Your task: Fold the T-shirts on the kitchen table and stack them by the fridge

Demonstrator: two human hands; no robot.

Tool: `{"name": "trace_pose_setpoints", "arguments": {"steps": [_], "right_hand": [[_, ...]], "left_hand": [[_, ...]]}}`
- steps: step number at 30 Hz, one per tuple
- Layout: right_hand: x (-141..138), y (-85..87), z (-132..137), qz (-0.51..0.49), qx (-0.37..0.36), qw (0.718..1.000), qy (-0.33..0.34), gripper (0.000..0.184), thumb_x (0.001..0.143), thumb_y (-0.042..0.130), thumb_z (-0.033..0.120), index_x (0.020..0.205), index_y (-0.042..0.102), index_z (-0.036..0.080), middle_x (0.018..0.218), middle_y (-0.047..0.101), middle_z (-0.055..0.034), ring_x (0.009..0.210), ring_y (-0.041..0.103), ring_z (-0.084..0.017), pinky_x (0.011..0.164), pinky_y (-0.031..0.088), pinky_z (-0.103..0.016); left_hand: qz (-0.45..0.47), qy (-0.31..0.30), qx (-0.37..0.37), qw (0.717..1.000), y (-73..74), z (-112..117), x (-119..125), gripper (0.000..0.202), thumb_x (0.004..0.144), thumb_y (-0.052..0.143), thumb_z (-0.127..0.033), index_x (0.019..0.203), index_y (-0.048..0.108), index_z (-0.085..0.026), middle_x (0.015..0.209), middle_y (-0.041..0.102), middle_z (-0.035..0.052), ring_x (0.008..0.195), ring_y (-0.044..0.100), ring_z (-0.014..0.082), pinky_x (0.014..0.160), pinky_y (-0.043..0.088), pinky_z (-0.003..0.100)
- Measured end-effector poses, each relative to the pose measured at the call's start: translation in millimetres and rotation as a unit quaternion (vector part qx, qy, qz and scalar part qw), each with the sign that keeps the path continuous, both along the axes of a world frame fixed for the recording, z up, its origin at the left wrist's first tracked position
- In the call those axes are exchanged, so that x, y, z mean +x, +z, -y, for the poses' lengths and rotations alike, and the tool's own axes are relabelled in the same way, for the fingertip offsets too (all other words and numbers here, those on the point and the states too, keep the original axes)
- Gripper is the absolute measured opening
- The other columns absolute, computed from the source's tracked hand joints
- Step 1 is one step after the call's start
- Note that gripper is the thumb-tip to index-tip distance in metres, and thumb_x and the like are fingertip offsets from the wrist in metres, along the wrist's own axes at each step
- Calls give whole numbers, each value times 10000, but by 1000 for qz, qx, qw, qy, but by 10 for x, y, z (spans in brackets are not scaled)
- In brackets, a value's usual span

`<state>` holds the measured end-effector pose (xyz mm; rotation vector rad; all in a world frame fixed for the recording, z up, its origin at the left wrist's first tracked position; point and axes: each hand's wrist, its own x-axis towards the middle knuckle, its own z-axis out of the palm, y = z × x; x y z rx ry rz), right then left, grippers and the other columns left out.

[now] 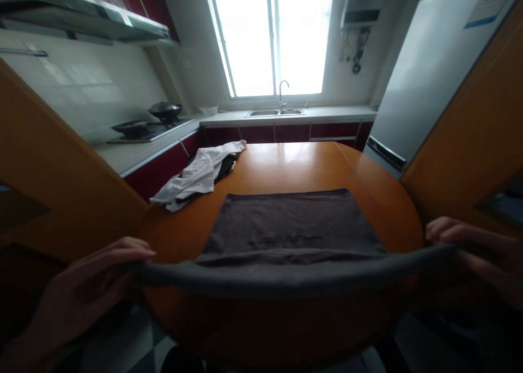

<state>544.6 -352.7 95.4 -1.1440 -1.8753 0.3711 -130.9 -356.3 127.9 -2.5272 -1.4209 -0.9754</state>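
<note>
Cloth [281,220] drawn out wide over a brown table [294,169]

With six o'clock on the person's side, the cloth lies from the middle of the table down towards six. It is dark grey and matte, its far edge straight and flat, and a line of black lettering [286,239], too blurred to read, runs across it. The near part is gathered into a long, smooth-looking band [281,279] that sags a little in the middle. At eight o'clock the left hand [96,277] has its fingers pressed together above the thumb, pinching one end of the band. At four o'clock the right hand [476,250] has its fingers curled in, closed with the thumb on the other end; the exact fingertip contact is too dark to tell. At ten o'clock, apart from the cloth, lies a heap of white and black clothes [198,170]
</note>
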Motion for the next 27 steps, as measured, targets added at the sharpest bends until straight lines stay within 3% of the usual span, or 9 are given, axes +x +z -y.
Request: {"name": "trace_pose_setpoints", "arguments": {"steps": [4,7,9,13,16,18,23,27], "right_hand": [[-76,145,-585,-16,-47,997,-54,181,887,606,459,854,689,302,917,686,-57,822,651,-233,687,529,-334],[-156,99,-1137,-52,-123,989,-64,271,870,606,505,903,709,256,853,685,-55,779,626,-214,691,504,-324],[-224,-28,-1494,-115,-175,975,-70,318,820,651,513,923,710,218,861,696,-58,779,633,-205,698,511,-314],[-374,-444,-2044,-163,-273,944,-87,309,735,705,446,898,710,183,881,729,-82,764,654,-201,673,529,-302],[-430,-705,-2245,-136,-295,935,-142,196,727,716,364,776,709,174,806,733,-94,710,646,-197,624,517,-290],[-413,-782,-2304,-133,-287,936,-154,162,748,708,331,768,722,171,802,739,-97,705,650,-197,622,514,-287],[-345,-761,-2449,-120,-233,952,-157,166,789,699,301,853,757,159,869,760,-97,769,679,-202,675,528,-283],[-455,-822,-2620,-100,-207,954,-191,111,795,684,251,806,744,159,832,759,-96,748,682,-198,676,530,-279]], "left_hand": [[199,101,-50,973,10,-545,135,182,809,631,-427,966,693,-357,923,725,-26,827,686,241,715,594,357],[261,129,-84,953,-99,-1153,273,254,787,647,-451,964,682,-272,931,720,-5,858,676,228,757,577,350],[301,128,-109,939,-245,-1547,366,350,760,671,-484,989,684,-219,947,724,18,889,677,223,785,566,337],[343,106,-241,902,-651,-2127,498,532,622,763,-576,939,697,-154,866,737,68,799,692,231,704,561,323],[342,125,-293,884,-862,-2346,496,556,532,818,-574,858,712,-137,830,740,91,761,692,237,669,552,314],[349,129,-297,880,-899,-2427,450,565,529,824,-584,866,724,-142,851,748,94,777,694,241,672,550,310],[338,121,-301,883,-855,-2606,356,590,553,806,-615,923,750,-160,910,764,84,840,697,262,717,551,321],[290,156,-315,890,-934,-2703,388,541,520,799,-600,823,748,-154,862,762,94,862,700,284,753,548,336]]}}
